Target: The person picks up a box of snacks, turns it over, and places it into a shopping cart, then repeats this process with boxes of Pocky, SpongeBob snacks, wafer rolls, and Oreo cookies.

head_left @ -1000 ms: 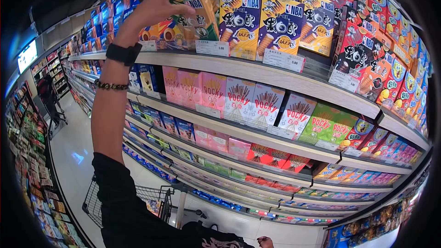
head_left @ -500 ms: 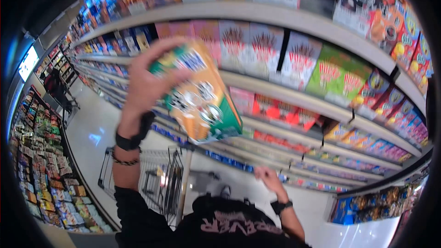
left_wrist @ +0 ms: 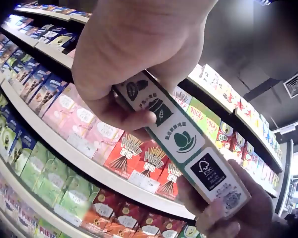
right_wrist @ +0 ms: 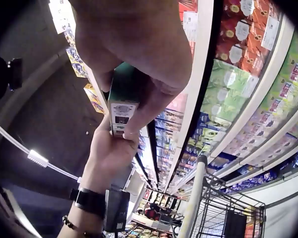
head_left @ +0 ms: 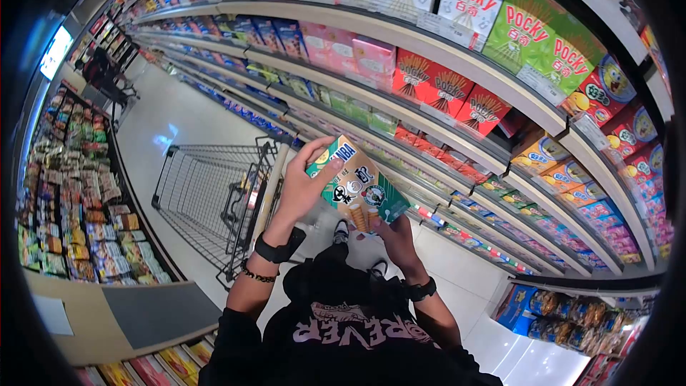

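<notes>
A green and gold NBA snack box (head_left: 361, 186) with wafer rolls pictured on its front is held tilted before the person's chest. My left hand (head_left: 304, 186) grips its upper left end, thumb lying over the front. At the opposite lower end, my right hand (head_left: 398, 244) holds the box by its edge. The left wrist view shows the narrow white side panel (left_wrist: 181, 141) with green prints, running between the two hands. In the right wrist view, fingers of the right hand (right_wrist: 139, 49) wrap the green end of the box.
Shelves of Pocky boxes (head_left: 450, 89) rise ahead and to the right. An empty wire shopping cart (head_left: 207, 193) stands to the left, with the aisle floor (head_left: 153, 111) beyond. Bagged snacks (head_left: 93, 207) fill a rack at far left. Hanging packets (head_left: 572, 311) are at lower right.
My left hand has brought the NBA snack box down from the upper shelf to chest height. My right hand has come up and taken hold of its lower end. The view has tilted downward.
</notes>
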{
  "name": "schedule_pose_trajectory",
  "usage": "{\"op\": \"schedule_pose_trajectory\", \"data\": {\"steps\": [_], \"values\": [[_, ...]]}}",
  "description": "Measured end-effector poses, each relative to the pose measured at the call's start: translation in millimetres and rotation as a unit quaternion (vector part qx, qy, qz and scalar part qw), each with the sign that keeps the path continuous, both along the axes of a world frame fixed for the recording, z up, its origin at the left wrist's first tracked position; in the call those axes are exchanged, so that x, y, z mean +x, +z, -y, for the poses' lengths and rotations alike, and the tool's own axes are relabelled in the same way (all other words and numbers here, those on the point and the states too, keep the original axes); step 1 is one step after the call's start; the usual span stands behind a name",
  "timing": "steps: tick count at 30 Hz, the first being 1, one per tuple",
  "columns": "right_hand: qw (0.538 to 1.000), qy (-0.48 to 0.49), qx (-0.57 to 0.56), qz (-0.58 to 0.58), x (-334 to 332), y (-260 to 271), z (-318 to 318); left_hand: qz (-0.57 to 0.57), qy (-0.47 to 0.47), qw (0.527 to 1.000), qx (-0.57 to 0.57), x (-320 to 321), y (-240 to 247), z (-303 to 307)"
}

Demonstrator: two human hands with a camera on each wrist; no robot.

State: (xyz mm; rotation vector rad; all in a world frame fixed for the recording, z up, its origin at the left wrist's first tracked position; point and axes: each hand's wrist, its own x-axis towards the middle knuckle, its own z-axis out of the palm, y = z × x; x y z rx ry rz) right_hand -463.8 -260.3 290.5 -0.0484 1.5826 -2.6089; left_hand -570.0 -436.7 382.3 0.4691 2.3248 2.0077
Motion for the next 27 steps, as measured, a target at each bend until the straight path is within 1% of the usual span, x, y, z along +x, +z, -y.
{"op": "schedule_pose_trajectory", "data": {"steps": [1,3,4,5,7,8,9,10,11,12,13,15,16,17,19,21,23,24,25,26,27], "values": [[1.0,0.01,0.002,0.002,3,3,1,0.002,0.01,1.0,0.002,8,-3,5],[0.995,0.038,-0.079,0.041,4,18,4,0.091,0.039,0.991,0.086,25,-7,19],[0.995,0.052,-0.074,0.04,1,21,8,0.144,0.033,0.981,0.126,31,-12,29],[0.995,0.047,-0.076,0.048,-1,23,14,0.141,0.046,0.98,0.133,37,-17,37],[0.994,0.054,-0.07,0.059,-9,25,28,0.168,0.025,0.966,0.194,46,-28,52],[0.992,0.046,-0.086,0.078,-13,23,37,0.175,-0.005,0.965,0.196,49,-36,61],[0.989,0.037,-0.102,0.098,-18,20,46,0.176,0.007,0.963,0.204,51,-39,67],[0.989,0.048,-0.097,0.103,-24,13,54,0.171,0.001,0.964,0.205,52,-42,71],[0.991,0.049,-0.066,0.106,-30,3,62,0.167,-0.006,0.964,0.206,51,-45,76],[0.992,0.049,-0.036,0.108,-37,2,71,0.175,0.0,0.957,0.232,46,-46,82],[0.991,0.06,-0.032,0.112,-44,2,79,0.176,0.011,0.955,0.237,41,-48,89],[0.993,0.051,-0.024,0.107,-58,9,105,0.184,-0.028,0.953,0.238,33,-52,113],[0.992,0.086,-0.01,0.094,-67,20,116,0.193,-0.005,0.945,0.263,32,-50,118],[0.991,0.103,0.007,0.084,-75,20,127,0.193,0.014,0.943,0.27,26,-54,130],[0.989,0.113,0.027,0.093,-92,27,155,0.259,0.002,0.929,0.263,8,-61,153],[0.987,0.118,0.071,0.083,-112,15,175,0.253,0.003,0.925,0.284,-15,-75,183],[0.984,0.118,0.108,0.077,-130,11,195,0.256,0.069,0.923,0.279,-36,-85,223],[0.977,0.163,0.13,0.042,-134,11,204,0.263,0.11,0.917,0.279,-47,-97,248],[0.967,0.206,0.149,0.007,-139,11,212,0.257,0.169,0.903,0.299,-59,-104,270],[0.954,0.249,0.164,0.014,-144,7,215,0.25,0.228,0.887,0.315,-70,-112,293],[0.954,0.251,0.165,0.02,-147,4,217,0.256,0.246,0.888,0.291,-81,-129,324]]}}
